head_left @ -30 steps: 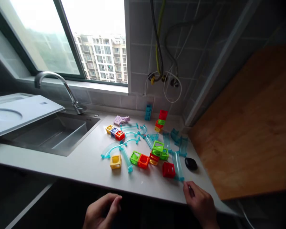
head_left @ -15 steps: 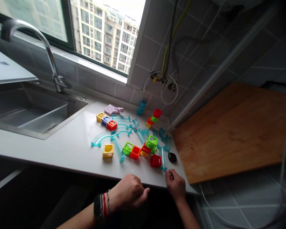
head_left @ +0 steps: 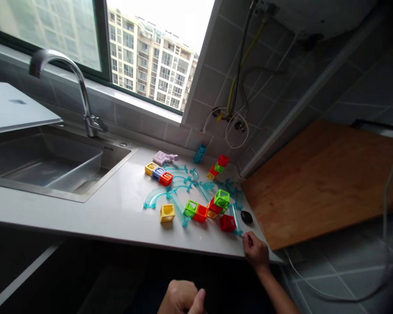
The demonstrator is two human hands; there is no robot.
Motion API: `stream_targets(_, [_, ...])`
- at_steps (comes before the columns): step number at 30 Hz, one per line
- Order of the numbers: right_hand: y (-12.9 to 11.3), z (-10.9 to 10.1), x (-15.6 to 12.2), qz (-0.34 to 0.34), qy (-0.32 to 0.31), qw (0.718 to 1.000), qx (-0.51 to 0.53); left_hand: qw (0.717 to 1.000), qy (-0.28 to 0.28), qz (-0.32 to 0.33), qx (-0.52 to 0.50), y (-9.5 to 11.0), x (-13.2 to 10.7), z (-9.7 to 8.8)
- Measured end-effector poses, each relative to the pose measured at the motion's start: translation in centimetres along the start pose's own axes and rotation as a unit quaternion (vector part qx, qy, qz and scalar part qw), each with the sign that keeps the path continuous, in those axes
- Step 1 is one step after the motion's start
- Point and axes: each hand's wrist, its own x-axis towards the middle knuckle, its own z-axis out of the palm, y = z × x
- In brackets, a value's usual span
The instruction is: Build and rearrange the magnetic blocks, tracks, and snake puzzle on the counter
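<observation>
My left hand (head_left: 182, 298) is below the counter's front edge at the bottom of the view, curled into a loose fist with nothing showing in it. My right hand (head_left: 256, 250) rests as a fist at the counter's front edge, with no object visible in it. Closest to it are the end of a clear blue track piece (head_left: 236, 220), a red cube block (head_left: 227, 223) and a black oval object (head_left: 246, 217). Further left stand joined green and orange cubes (head_left: 196, 210), a stack topped by a green cube (head_left: 222, 198), and a single yellow cube (head_left: 167, 213).
Curved clear-blue tracks (head_left: 156, 197), a yellow-blue-red block row (head_left: 158, 173), lilac pieces (head_left: 163, 157) and a red-topped stack (head_left: 222, 161) lie further back. A sink (head_left: 108, 174) with a tap (head_left: 91, 125) is left; a wooden board (head_left: 327, 183) leans at right.
My left hand has dropped toward the bottom edge, taking its watch and bracelets out of view. The view has shifted, so the counter things appear further right. My right fist stays by the track end.
</observation>
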Motion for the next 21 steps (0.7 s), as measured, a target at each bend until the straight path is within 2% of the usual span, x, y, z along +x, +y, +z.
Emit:
stream_targets(3, [-0.6,-0.4,0.2,0.017,-0.010,1.000,-0.012,0.992,0.001,0.026,0.123,1.6,0.7,-2.0])
stream_targets(5, [-0.9,-0.5,0.4,0.030,-0.021,0.999,-0.023,0.972,-0.042,0.085,0.213,2.6,1.3,-2.7])
stream_targets(7, [-1.0,-0.6,0.5,0.048,-0.039,0.997,-0.037,0.930,-0.135,0.200,0.278,3.8,1.9,-3.0])
stream_targets(9, [-1.1,-0.7,0.6,0.068,-0.062,0.995,-0.050,0.862,-0.230,0.326,0.314,5.0,2.5,-3.3])
stream_targets(10, [-1.2,-0.7,0.6,0.079,-0.074,0.993,-0.055,0.830,-0.263,0.367,0.326,5.5,2.9,-3.5])
stream_targets(12, [-1.3,-0.8,0.6,0.101,-0.097,0.988,-0.063,0.787,-0.297,0.415,0.347,6.3,3.8,-4.1])
stream_targets(16, [-1.7,-1.2,0.8,0.140,-0.139,0.978,-0.064,0.752,-0.298,0.464,0.361,6.2,5.6,-5.5])
stream_targets(21, [-1.9,-2.4,1.6,0.146,-0.172,0.974,-0.014,0.761,-0.239,0.467,0.382,3.5,8.5,-7.8])
